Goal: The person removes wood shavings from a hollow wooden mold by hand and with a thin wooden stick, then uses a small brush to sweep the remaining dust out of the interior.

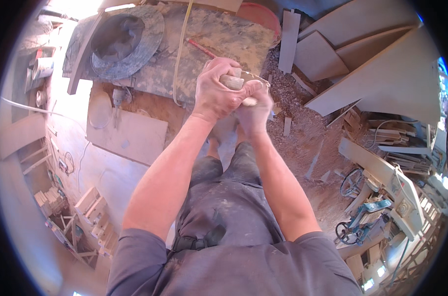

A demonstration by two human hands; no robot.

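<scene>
Both of my hands are close together over the near edge of the dusty workbench [224, 37]. My left hand [215, 93] is closed, its fingers curled around a pale, rounded wooden piece [231, 82]. Touching it on the right, my right hand [256, 104] is also closed; a pale end [250, 101] shows under its thumb. Whether this end belongs to the same piece is hidden by the fingers. A thin, ragged brown edge [253, 76] shows just beyond the right hand. On the bench beyond my hands lies a thin red stick [200, 48].
A round grey rim with a dark, crumpled middle [118, 42] sits on the bench's left. A yellow cord [180, 54] hangs over its edge. Large boards [381, 74] lean at the right above scattered chips. A machine with handwheels [367, 217] stands lower right; wood pieces [93, 212] are stacked left.
</scene>
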